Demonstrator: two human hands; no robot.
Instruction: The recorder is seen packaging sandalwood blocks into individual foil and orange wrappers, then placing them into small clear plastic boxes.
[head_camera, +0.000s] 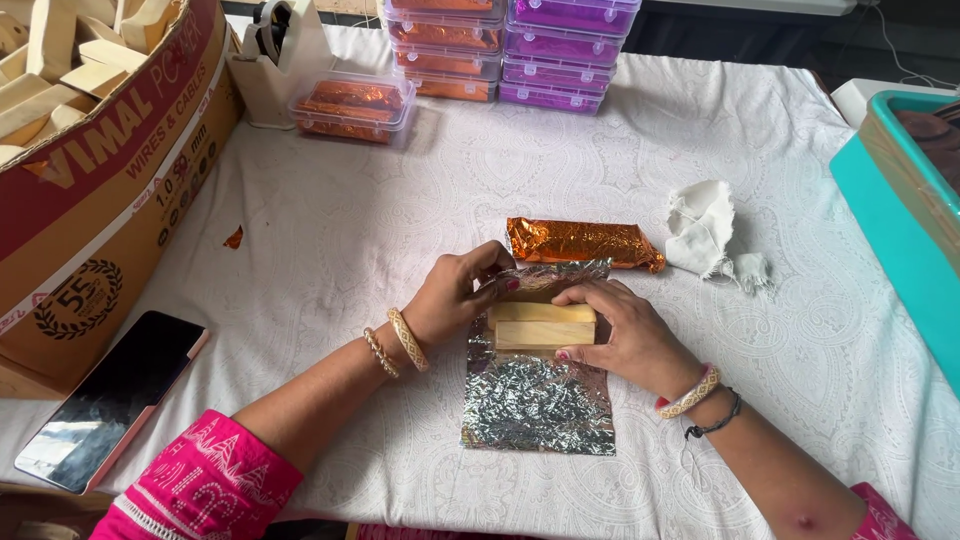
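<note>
I see a cardboard box (100, 190) of wooden pieces and clear tubs (352, 105) of foil-wrapped bars. My left hand (455, 295) pinches the foil sheet (535, 400); my right hand (625, 330) clamps the wooden block (543, 327) mid-tabletop (330, 230).

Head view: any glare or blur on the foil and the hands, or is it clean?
Head view: even, soft light, sharp throughout; the crinkled silver foil sheet sparkles with small highlights but is not washed out; the left hand and right hand on the wooden block show no motion blur; the phone screen carries a pale reflection.
</note>
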